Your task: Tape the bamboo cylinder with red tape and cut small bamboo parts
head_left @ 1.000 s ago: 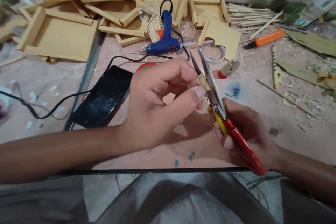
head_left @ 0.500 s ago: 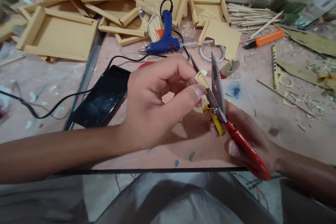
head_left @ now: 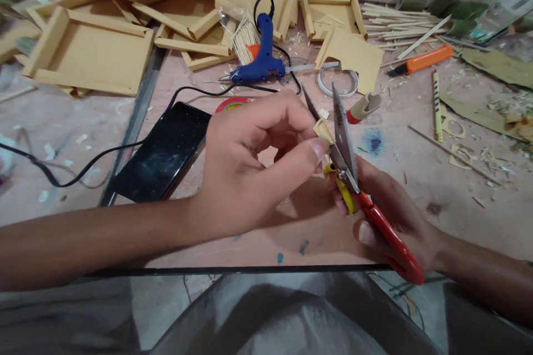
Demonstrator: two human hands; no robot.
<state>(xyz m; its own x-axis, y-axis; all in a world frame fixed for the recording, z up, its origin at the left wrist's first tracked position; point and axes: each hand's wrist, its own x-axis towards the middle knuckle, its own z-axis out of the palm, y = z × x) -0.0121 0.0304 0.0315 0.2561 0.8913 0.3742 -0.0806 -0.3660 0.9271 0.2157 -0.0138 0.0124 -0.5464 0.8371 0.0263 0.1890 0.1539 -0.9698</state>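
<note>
"What's at the left?"

"A shallow tan cardboard tray (head_left: 97, 54), open side up. Then a clear plastic bag (head_left: 227, 15) holding thin pale wooden sticks (head_left: 245, 41)."

"And the left hand (head_left: 245, 163)?"

"Its fingers pinch a small, folded-looking tan card piece (head_left: 323, 130) above the bench (head_left: 233, 252), against one scissor blade."

"The scissors?"

"Steel scissors with red and yellow handles (head_left: 385, 228), blades apart, pointing away from the person. The right hand (head_left: 410, 213) has its fingers around the handles."
</note>
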